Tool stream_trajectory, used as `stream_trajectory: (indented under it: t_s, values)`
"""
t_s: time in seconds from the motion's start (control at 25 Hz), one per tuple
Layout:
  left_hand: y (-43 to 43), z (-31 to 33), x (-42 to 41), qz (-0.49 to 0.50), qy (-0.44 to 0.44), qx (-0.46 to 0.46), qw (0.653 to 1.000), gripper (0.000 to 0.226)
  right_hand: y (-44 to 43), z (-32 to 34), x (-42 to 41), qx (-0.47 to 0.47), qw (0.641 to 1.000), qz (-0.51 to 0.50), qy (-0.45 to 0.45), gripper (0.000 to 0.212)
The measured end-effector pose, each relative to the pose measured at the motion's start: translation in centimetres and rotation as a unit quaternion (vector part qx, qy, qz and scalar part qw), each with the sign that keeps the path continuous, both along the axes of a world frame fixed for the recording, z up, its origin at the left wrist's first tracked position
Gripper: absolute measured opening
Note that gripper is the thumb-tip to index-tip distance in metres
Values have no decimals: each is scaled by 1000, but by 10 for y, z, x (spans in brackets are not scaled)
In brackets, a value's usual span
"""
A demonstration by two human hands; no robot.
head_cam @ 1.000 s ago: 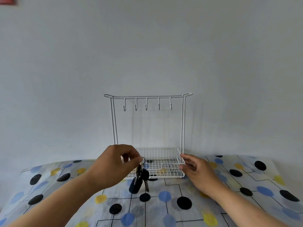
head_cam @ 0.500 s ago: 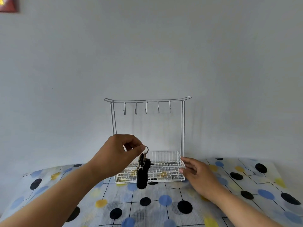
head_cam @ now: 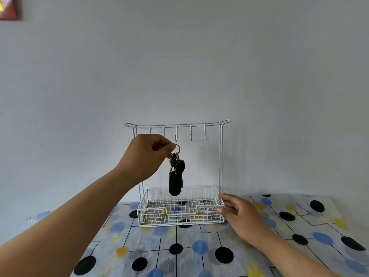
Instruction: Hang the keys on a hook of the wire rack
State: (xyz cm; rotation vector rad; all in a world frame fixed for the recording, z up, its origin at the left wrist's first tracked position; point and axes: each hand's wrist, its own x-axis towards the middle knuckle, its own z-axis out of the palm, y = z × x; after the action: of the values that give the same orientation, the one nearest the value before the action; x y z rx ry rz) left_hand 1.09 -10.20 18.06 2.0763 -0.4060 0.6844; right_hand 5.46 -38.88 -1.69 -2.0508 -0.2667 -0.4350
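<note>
A white wire rack (head_cam: 220,156) stands against the wall, with a row of small hooks (head_cam: 191,133) under its top bar and a mesh basket (head_cam: 180,209) at its base. My left hand (head_cam: 145,156) pinches the ring of a bunch of keys (head_cam: 176,174) with a black fob; the bunch hangs in the air just below the middle hook, above the basket. The leftmost hooks are partly hidden behind this hand. My right hand (head_cam: 238,213) rests with its fingers against the basket's right front corner.
The rack sits on a table covered by a cloth (head_cam: 179,252) with black, blue and yellow dots. A plain grey wall rises right behind it. A dark red frame corner (head_cam: 9,8) shows at the top left.
My left hand has lifted the keys from just above the table up to just under the hooks. The right hand has stayed at the basket's corner.
</note>
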Motion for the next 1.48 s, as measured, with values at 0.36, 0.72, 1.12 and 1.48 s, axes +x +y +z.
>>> stream_trajectory:
  t_s: [0.36, 0.72, 1.12, 1.48]
  values:
    - [-7, 21, 14, 52, -23, -13, 998, 23, 0, 0, 0, -7, 1000, 1, -6, 52]
    - [-17, 15, 21, 111, -31, 78, 990, 27, 0, -1, 0, 0, 1000, 5, -6, 52]
    - [-18, 4, 23, 105, -28, 77, 991, 24, 0, 0, 0, -2, 1000, 10, -8, 53]
    - [-4, -5, 18, 106, -39, 91, 989, 23, 0, 0, 0, -2, 1000, 11, -4, 53]
